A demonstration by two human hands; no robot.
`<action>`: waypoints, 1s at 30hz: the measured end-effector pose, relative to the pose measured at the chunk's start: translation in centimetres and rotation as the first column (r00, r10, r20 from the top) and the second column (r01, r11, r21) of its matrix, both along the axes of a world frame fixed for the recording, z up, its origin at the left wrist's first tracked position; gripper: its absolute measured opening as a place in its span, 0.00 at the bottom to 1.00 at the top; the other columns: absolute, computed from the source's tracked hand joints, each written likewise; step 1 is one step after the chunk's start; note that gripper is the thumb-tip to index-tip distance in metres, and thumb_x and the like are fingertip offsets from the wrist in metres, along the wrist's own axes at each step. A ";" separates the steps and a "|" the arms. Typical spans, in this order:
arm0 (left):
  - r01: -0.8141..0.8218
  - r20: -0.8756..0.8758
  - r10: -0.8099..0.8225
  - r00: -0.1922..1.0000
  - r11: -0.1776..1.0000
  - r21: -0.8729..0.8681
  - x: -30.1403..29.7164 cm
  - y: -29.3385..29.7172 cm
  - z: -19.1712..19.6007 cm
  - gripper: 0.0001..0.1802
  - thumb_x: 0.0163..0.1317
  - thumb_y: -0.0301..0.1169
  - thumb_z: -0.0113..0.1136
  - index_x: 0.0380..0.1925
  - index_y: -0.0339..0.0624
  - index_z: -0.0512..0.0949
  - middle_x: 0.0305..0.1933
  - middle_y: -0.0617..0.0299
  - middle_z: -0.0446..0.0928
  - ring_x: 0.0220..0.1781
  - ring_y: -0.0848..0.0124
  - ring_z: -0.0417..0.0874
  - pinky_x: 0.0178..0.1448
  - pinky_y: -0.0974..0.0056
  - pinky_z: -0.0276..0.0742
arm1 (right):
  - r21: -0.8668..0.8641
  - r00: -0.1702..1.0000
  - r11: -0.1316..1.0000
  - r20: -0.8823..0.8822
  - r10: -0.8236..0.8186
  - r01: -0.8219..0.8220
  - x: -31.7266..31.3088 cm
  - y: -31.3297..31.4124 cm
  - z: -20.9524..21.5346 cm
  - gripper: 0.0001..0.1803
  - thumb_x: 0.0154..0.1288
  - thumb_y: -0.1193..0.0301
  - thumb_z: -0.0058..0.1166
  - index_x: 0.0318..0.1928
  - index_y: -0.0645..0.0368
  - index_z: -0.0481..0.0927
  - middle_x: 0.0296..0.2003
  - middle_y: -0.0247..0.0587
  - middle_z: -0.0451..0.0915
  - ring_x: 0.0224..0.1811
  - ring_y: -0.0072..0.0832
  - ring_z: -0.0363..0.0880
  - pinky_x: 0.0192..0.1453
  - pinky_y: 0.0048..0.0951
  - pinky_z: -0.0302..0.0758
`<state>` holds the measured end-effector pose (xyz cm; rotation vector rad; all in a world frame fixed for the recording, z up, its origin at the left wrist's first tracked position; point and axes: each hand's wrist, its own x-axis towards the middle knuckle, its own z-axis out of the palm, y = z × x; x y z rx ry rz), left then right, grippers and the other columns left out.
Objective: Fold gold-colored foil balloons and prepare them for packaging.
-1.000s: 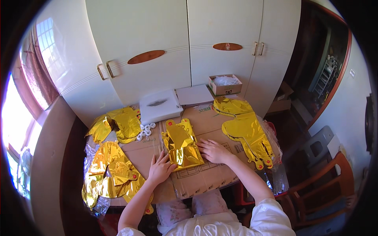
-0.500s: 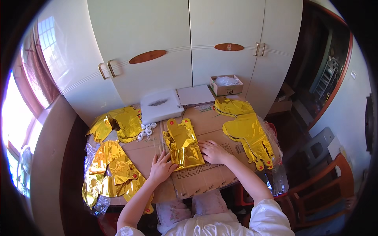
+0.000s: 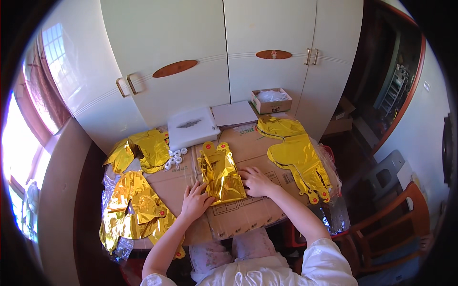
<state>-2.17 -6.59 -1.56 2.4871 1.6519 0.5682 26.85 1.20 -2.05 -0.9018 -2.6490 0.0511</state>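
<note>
A folded gold foil balloon (image 3: 221,174) lies on flattened cardboard (image 3: 248,214) covering the desk, between 2 hands. The left hand (image 3: 195,201) lies flat, fingers spread, at its lower left edge. The right hand (image 3: 255,181) presses its right edge, fingers seemingly together. More gold foil (image 3: 298,157) lies right; white rings (image 3: 174,157) sit just left.

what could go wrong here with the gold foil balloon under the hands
Pressed flat by the left hand and right hand, the gold foil balloon could crease or tear. The small white rings lie loose beside it and might get knocked away. The foil pile overhangs the table's left edge and may slide off.
</note>
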 end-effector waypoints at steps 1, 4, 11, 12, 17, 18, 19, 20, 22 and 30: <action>-0.005 0.000 0.005 1.000 1.000 -0.008 0.2 -0.1 0.1 0.20 0.64 0.49 0.57 0.38 0.46 0.85 0.65 0.55 0.71 0.74 0.54 0.62 0.73 0.39 0.52 | 0.012 1.000 1.000 0.007 -0.003 0.003 0.1 0.0 -0.2 0.20 0.58 0.61 0.56 0.49 0.56 0.83 0.61 0.39 0.72 0.70 0.39 0.60 0.71 0.46 0.58; -0.025 -0.010 0.024 1.000 1.000 -0.013 0.5 -0.2 0.4 0.22 0.64 0.49 0.57 0.45 0.43 0.83 0.66 0.55 0.71 0.74 0.55 0.62 0.74 0.41 0.52 | 0.031 0.999 0.999 0.049 -0.014 0.012 0.2 0.1 -0.4 0.19 0.58 0.62 0.56 0.48 0.56 0.84 0.60 0.40 0.72 0.67 0.40 0.62 0.69 0.47 0.60; -0.107 -0.015 0.107 0.994 0.994 -0.014 0.9 -0.2 0.6 0.38 0.64 0.50 0.56 0.67 0.37 0.62 0.65 0.54 0.71 0.73 0.59 0.64 0.75 0.47 0.52 | -0.045 0.988 0.998 -0.151 0.026 -0.033 0.5 0.0 -0.1 0.11 0.56 0.68 0.59 0.38 0.58 0.80 0.45 0.41 0.78 0.54 0.39 0.72 0.59 0.41 0.69; -0.112 0.011 0.112 0.994 0.994 -0.012 1.1 -0.2 0.7 0.40 0.64 0.50 0.56 0.69 0.36 0.59 0.65 0.54 0.72 0.73 0.59 0.64 0.75 0.47 0.53 | -0.088 0.980 0.995 -0.200 0.019 -0.038 0.7 0.1 -0.3 0.10 0.56 0.69 0.59 0.37 0.58 0.79 0.42 0.41 0.79 0.51 0.39 0.75 0.57 0.40 0.71; -0.085 -0.019 0.085 0.996 0.996 0.009 0.8 -0.5 0.7 0.36 0.65 0.49 0.55 0.70 0.48 0.60 0.64 0.56 0.71 0.73 0.57 0.64 0.74 0.45 0.53 | -0.292 0.881 0.956 -0.460 -0.108 -0.035 0.2 -1.5 0.2 0.13 0.62 0.69 0.57 0.44 0.59 0.74 0.35 0.44 0.80 0.40 0.41 0.80 0.46 0.39 0.75; -0.067 -0.062 0.068 0.996 0.998 0.011 0.7 -0.5 0.8 0.35 0.66 0.49 0.55 0.70 0.51 0.61 0.64 0.56 0.71 0.73 0.57 0.64 0.74 0.45 0.54 | -0.307 0.860 0.950 -0.498 -0.112 -0.054 0.1 -1.9 0.1 0.14 0.63 0.68 0.57 0.46 0.59 0.73 0.34 0.45 0.80 0.38 0.41 0.81 0.44 0.39 0.76; -0.058 -0.069 0.059 0.996 0.998 0.015 0.8 -0.4 0.7 0.33 0.66 0.48 0.55 0.69 0.54 0.63 0.64 0.56 0.71 0.73 0.57 0.64 0.74 0.45 0.54 | -0.356 0.845 0.933 -0.511 -0.156 -0.043 0.3 -2.4 -0.2 0.15 0.63 0.69 0.57 0.48 0.59 0.73 0.34 0.44 0.80 0.38 0.40 0.81 0.43 0.38 0.76; -0.048 -0.076 0.049 0.996 0.999 0.019 0.8 -0.3 0.5 0.32 0.66 0.48 0.55 0.68 0.56 0.64 0.63 0.57 0.71 0.72 0.57 0.64 0.74 0.44 0.54 | -0.404 0.830 0.914 -0.521 -0.200 -0.034 0.4 -2.9 -0.6 0.16 0.63 0.69 0.58 0.49 0.60 0.72 0.33 0.44 0.80 0.37 0.39 0.81 0.42 0.38 0.76; -0.046 -0.077 0.048 0.996 0.999 0.024 0.7 -0.2 0.1 0.29 0.66 0.48 0.55 0.66 0.59 0.67 0.63 0.57 0.71 0.72 0.57 0.64 0.73 0.44 0.54 | -0.504 0.831 0.864 -0.477 -0.286 0.007 0.2 -3.7 -0.1 0.19 0.63 0.70 0.58 0.52 0.60 0.71 0.32 0.43 0.80 0.36 0.38 0.81 0.41 0.37 0.76; -0.050 -0.069 0.050 0.996 0.999 0.009 0.7 -0.1 0.1 0.26 0.65 0.47 0.55 0.63 0.58 0.71 0.63 0.58 0.71 0.73 0.58 0.64 0.73 0.44 0.54 | -0.362 0.819 0.912 -0.451 -0.354 0.194 -2.0 -6.1 -0.5 0.27 0.62 0.70 0.59 0.61 0.57 0.67 0.32 0.42 0.79 0.32 0.35 0.79 0.37 0.36 0.75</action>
